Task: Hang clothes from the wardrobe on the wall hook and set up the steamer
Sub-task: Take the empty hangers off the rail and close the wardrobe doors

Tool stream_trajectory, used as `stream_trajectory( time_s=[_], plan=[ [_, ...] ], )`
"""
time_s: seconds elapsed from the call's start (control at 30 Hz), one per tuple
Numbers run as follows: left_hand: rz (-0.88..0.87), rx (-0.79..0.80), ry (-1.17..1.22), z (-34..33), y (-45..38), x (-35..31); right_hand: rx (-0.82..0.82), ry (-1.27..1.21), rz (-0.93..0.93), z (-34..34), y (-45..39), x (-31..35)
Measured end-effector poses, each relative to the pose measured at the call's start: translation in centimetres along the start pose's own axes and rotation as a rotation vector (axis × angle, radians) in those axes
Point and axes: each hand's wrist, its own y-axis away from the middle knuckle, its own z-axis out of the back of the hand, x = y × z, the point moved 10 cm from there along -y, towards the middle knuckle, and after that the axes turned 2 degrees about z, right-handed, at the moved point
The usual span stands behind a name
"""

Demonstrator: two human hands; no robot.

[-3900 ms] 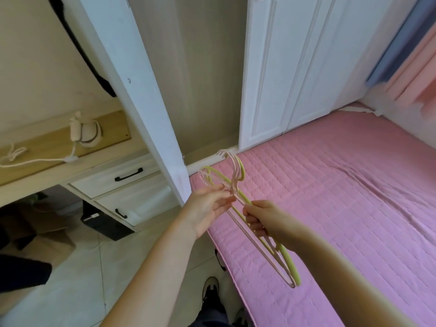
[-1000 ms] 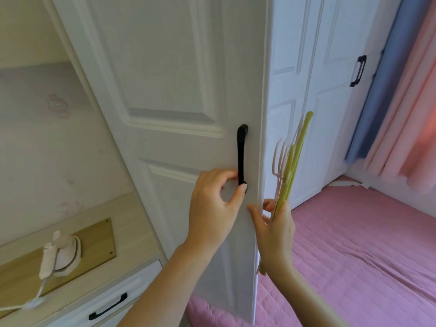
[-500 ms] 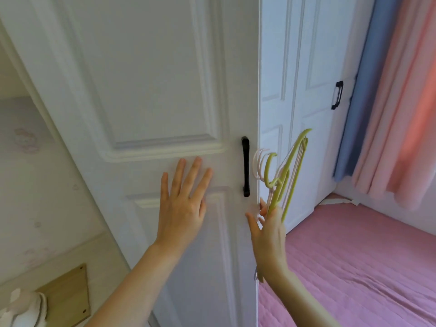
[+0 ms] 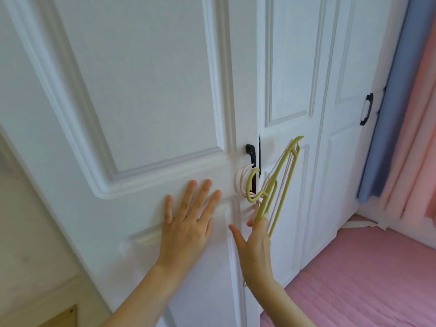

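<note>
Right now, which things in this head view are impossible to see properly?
- Inside of the white wardrobe door: hidden behind its own panel.
- Fingers of the right hand around the green and pink plastic hangers: mostly behind the palm.
- Count of pink hangers: overlapping, thin.
- Pink bed cover: cut by the frame edge.

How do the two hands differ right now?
The left hand lies flat with fingers spread on the wardrobe door; the right hand grips a bunch of hangers. The left is palm to the panel, the right edge-on by the door's edge. Both are raised below the black handle.
</note>
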Motion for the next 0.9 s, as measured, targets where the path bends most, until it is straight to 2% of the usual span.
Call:
stream_trajectory(
  time_s=[0.13, 0.37, 0.57, 0.9],
  plan=[
    [0.016, -0.043, -0.068, -0.9, -0.3, 0.3, -0.007, 0.013, 0.021, -1.7, -1.3, -0.6],
    [0.051, -0.024, -0.154, -2.4, -0.8, 0.9, -0.025, -0.001, 0.032, -3.9, -3.4, -1.0],
    [0.023, -0.052, -0.207, -3.0, -1.0, 0.7, -0.042, -0.016, 0.031, -4.7, -3.9, -1.5],
    [0.025, 0.008, -0.148, -3.0, -1.3, 0.6, -0.035, 0.021, 0.088, -4.7, -4.0, -1.3]
  ],
)
